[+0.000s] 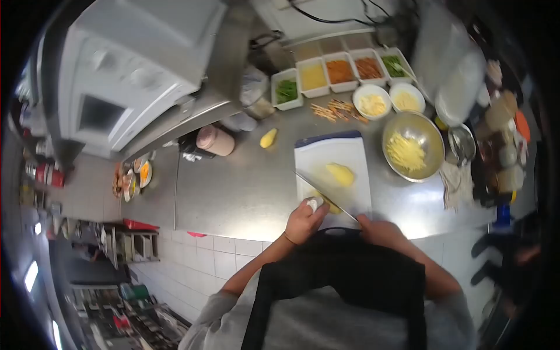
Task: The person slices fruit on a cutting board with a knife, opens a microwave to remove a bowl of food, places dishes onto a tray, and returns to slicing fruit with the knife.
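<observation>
My right hand is closed around the handle of a kitchen knife, whose long blade slants across the white cutting board. My left hand is closed at the board's near left edge, beside the blade, on a small white thing whose kind I cannot make out. A yellow peeled piece, like a potato, lies on the board beyond the knife. More yellow food shows by the blade near my left hand, partly hidden.
A steel bowl of yellow shreds stands right of the board. Behind are several white tubs of ingredients, two small white bowls and thin brown sticks. Another yellow piece lies left, near a pinkish container.
</observation>
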Demonstrator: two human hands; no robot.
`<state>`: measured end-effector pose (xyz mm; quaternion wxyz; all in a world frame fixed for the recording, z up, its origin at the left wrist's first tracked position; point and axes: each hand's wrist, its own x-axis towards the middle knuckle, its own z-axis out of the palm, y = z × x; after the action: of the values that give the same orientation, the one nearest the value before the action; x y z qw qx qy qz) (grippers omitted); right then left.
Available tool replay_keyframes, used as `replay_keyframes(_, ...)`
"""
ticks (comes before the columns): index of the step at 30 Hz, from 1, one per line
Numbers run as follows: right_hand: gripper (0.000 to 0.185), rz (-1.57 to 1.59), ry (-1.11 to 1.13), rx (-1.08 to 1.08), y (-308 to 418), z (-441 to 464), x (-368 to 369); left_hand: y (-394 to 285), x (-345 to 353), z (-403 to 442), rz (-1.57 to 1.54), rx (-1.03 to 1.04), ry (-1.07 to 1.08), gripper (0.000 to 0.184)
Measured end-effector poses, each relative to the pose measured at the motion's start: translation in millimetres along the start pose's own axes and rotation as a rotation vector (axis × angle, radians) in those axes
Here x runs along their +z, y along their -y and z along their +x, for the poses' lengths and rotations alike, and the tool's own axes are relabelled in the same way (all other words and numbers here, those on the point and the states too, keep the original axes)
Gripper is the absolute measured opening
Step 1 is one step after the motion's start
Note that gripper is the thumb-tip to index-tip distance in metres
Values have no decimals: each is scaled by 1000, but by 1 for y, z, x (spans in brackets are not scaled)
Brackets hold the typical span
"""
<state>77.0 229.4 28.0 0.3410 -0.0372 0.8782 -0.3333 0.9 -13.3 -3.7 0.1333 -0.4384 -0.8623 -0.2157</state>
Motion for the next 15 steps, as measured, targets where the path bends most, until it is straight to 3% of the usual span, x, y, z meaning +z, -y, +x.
replay_keyframes(3, 32, -13, -24, -29, -16, 8, 7, 2, -7, 1, 26, -7, 64, 37)
replay_keyframes(5, 35, -100, -15, -44, -21, 11, 4, -1, -5, 2, 45, -43, -2, 33)
replay_keyframes(9, 37, -67, 11, 190, 19, -1, -10, -4, -7, -6, 6, -52, 32, 26)
replay_keyframes(11, 39, 100, 14, 281, -7, 14, -1, -4, -1, -9, 13, -45, 18, 24)
replay_keyframes(13, 40, 97, -4, 194, -12, 15, -4, -6, -3, -8, 12, -43, 32, 21)
replay_keyframes(15, 43, -70, -20, -69, -1, 1, -11, -5, -3, -6, 13, 13, 50, 20)
